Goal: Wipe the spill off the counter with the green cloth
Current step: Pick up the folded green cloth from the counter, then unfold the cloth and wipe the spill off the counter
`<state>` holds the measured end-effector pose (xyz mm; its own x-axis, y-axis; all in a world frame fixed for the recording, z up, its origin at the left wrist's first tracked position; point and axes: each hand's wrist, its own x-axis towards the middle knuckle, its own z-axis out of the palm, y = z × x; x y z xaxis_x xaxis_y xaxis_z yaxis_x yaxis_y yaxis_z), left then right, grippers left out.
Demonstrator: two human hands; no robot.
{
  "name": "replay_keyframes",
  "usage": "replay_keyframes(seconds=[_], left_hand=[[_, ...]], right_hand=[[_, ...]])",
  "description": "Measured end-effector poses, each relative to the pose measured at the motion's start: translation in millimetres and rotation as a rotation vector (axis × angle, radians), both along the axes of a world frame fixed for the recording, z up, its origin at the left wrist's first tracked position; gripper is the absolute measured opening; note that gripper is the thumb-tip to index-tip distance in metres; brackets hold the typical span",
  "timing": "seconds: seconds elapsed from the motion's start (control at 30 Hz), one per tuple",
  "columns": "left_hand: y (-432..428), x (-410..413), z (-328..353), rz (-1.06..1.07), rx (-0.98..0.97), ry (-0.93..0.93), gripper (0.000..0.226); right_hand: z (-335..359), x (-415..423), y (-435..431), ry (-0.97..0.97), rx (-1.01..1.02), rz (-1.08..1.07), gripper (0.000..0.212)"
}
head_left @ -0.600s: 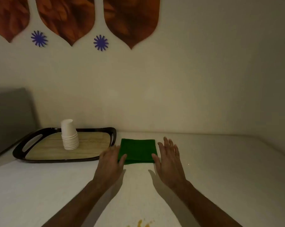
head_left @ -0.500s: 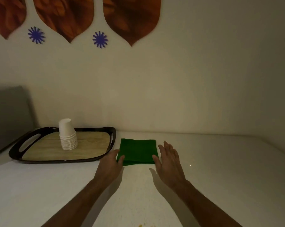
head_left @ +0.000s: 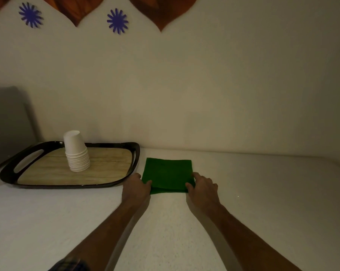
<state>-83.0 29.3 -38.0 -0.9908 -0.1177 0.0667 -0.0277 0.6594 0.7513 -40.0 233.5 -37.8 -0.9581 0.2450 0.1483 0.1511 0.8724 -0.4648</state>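
A folded green cloth (head_left: 168, 173) lies flat on the white counter (head_left: 263, 202) near the back wall. My left hand (head_left: 135, 187) pinches its near left corner, thumb on top. My right hand (head_left: 203, 187) grips the near right corner the same way, fingers curled at the edge. The spill is out of view below the frame.
A dark tray (head_left: 8, 173) with a wood-look base sits left of the cloth, its right rim close to my left hand. A stack of upturned white paper cups (head_left: 76, 151) stands on it. A grey panel (head_left: 4, 124) stands at the far left.
Both hands went from flat and spread beside the cloth to closed on its near corners. The camera tilted up, so the orange spill at the bottom edge left the view.
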Motion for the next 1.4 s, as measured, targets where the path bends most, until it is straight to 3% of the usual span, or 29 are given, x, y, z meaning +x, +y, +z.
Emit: replay_keyframes(seconds=[0.27, 0.5, 0.73, 0.9, 1.03, 1.17, 1.4], left_hand=[[5.0, -9.6, -0.3, 0.000, -0.094, -0.101, 0.032], [3.8, -22.1, -4.6, -0.030, -0.002, -0.118, 0.018], [0.3, -14.8, 37.3, -0.025, 0.615, -0.142, 0.012], [-2.6, 18.3, 73.9, -0.076, 0.745, -0.127, 0.009], [-10.5, 52.5, 89.6, -0.098, 0.749, -0.085, 0.027], [-17.7, 98.8, 98.4, -0.111, 0.663, -0.015, 0.029], [-22.8, 188.1, 88.7, -0.178, 0.616, -0.104, 0.028]], right_hand=[[-5.4, -12.4, -4.1, -0.022, -0.110, -0.059, 0.039], [-6.7, -13.9, -9.0, 0.061, -0.344, -0.071, 0.039], [33.6, -7.1, -1.5, 0.263, -0.588, -0.066, 0.024], [67.2, 18.1, -1.5, 0.356, -0.676, -0.056, 0.021], [82.0, 54.7, -1.5, 0.380, -0.735, -0.020, 0.022], [88.4, 102.1, -3.5, 0.407, -0.735, 0.011, 0.030], [77.4, 192.2, -2.4, 0.387, -0.758, 0.031, 0.035]])
